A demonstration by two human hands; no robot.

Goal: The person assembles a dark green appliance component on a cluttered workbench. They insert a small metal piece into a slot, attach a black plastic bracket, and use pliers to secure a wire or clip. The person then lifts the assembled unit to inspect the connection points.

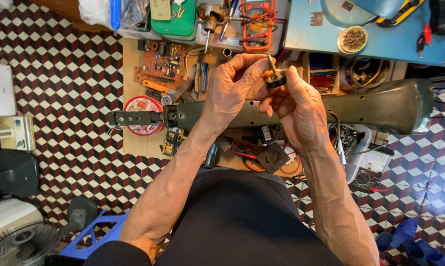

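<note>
You've got the small black round part [275, 79] with its brass-coloured shaft up in front of you, pinched between both hands: left hand [230, 91] closed on it from the left, right hand [297, 106] gripping its rim. It's off the long dark green housing [380, 106] lying across below, so not fitted. Packages: round red tin [143, 114] left of the housing, green case [175, 19] top centre, orange circuit board [162, 64] below it.
</note>
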